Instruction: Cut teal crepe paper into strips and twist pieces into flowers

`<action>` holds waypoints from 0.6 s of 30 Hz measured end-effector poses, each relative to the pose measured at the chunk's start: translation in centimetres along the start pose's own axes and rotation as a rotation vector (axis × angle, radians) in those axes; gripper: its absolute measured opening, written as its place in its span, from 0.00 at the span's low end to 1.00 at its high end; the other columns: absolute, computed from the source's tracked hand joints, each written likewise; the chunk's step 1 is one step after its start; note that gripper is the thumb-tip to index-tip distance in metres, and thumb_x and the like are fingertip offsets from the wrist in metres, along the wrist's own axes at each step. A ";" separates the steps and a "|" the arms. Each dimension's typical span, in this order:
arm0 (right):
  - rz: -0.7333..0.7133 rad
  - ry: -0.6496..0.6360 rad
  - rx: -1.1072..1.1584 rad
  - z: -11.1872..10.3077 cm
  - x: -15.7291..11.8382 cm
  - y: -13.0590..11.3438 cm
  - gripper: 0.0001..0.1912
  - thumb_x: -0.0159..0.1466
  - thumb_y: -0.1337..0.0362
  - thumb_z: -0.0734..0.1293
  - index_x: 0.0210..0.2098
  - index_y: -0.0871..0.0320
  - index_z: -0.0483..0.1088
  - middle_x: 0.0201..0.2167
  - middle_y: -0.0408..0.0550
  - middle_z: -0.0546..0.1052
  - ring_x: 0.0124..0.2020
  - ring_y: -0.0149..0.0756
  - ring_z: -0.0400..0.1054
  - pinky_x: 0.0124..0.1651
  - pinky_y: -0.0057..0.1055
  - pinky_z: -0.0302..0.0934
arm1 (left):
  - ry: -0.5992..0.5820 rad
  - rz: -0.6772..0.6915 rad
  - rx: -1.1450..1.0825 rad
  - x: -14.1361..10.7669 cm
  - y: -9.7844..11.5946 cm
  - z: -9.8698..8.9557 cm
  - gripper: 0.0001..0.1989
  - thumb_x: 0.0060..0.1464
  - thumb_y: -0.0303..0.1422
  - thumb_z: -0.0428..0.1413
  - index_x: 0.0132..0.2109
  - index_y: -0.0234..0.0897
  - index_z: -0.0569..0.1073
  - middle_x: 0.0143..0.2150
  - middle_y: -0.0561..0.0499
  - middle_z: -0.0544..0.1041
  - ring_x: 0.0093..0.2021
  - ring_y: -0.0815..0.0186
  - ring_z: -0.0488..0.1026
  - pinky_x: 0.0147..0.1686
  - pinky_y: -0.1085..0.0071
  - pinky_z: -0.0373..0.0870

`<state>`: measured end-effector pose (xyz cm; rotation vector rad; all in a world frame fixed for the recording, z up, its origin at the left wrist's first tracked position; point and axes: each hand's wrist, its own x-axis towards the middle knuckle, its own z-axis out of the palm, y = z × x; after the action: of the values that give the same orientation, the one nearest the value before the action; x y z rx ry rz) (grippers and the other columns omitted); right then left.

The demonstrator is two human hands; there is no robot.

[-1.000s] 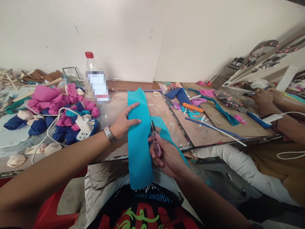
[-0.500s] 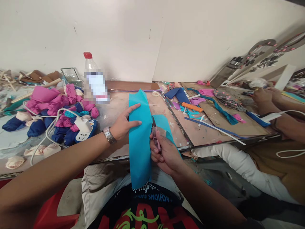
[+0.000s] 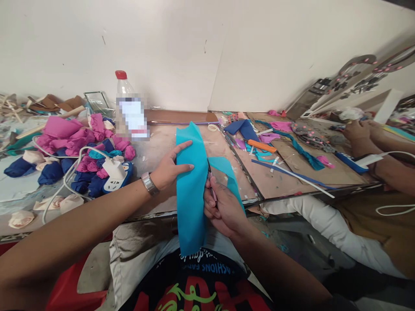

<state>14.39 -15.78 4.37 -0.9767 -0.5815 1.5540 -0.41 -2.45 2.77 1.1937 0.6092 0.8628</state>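
A long turquoise sheet (image 3: pixel 191 203) lies over the table's front edge and hangs down toward my lap. My left hand (image 3: pixel 170 166) holds its left side, with thumb and forefinger lying on top and the other fingers partly hidden. In my right hand (image 3: pixel 222 205) is a small pair of scissors (image 3: pixel 212 188), gripped at the sheet's right edge, its blades pointing away from me. Another turquoise piece (image 3: pixel 228 170) lies on the table beyond and right of the scissors.
Pink and navy cloth bundles (image 3: pixel 68 138), a white plug on a power strip (image 3: pixel 115 179) and cables lie left. A bottle (image 3: pixel 125 86) stands behind a phone (image 3: pixel 133 119). An orange cutter (image 3: pixel 262 145) and strips lie right, near another person's hands (image 3: pixel 358 134).
The scissor blades have come together and the fingers of my right hand have closed further. The sheet and my left hand appear shifted very slightly right in view.
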 end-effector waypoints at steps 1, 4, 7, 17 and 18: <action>-0.001 0.003 -0.001 0.0 0.0 0.0 0.27 0.58 0.42 0.77 0.35 0.54 0.64 0.14 0.29 0.64 0.11 0.19 0.44 0.15 0.20 0.43 | 0.001 0.003 0.001 0.0 0.0 0.0 0.48 0.45 0.32 0.71 0.72 0.44 0.63 0.59 0.43 0.77 0.53 0.53 0.78 0.51 0.58 0.78; 0.004 0.008 -0.002 0.0 -0.1 0.1 0.26 0.59 0.41 0.76 0.35 0.54 0.64 0.15 0.29 0.64 0.11 0.20 0.45 0.14 0.21 0.43 | 0.016 0.017 -0.014 0.0 -0.1 0.0 0.45 0.47 0.35 0.71 0.71 0.44 0.65 0.61 0.43 0.76 0.55 0.53 0.77 0.52 0.57 0.78; 0.018 -0.009 -0.003 0.0 -0.2 0.0 0.26 0.59 0.40 0.75 0.38 0.54 0.65 0.15 0.29 0.65 0.11 0.20 0.45 0.15 0.21 0.42 | 0.053 0.037 -0.041 0.1 -0.1 0.1 0.40 0.49 0.39 0.71 0.68 0.41 0.69 0.61 0.43 0.77 0.55 0.53 0.77 0.53 0.57 0.78; -0.007 -0.028 -0.010 0.1 0.2 -0.5 0.26 0.59 0.40 0.75 0.37 0.55 0.66 0.15 0.29 0.64 0.10 0.20 0.45 0.14 0.20 0.41 | 0.053 0.015 -0.018 -0.1 0.4 0.5 0.33 0.44 0.33 0.72 0.58 0.39 0.75 0.48 0.48 0.81 0.43 0.60 0.78 0.45 0.63 0.78; -0.013 -0.025 -0.012 0.2 0.3 -0.5 0.26 0.60 0.40 0.74 0.37 0.54 0.65 0.15 0.29 0.64 0.10 0.20 0.45 0.14 0.20 0.41 | 0.049 0.020 -0.020 -0.1 0.4 0.5 0.32 0.44 0.33 0.72 0.58 0.40 0.75 0.48 0.48 0.81 0.43 0.60 0.78 0.45 0.63 0.78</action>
<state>14.53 -15.36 4.76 -0.9625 -0.6140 1.5549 -0.17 -2.77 3.29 1.1651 0.6274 0.9152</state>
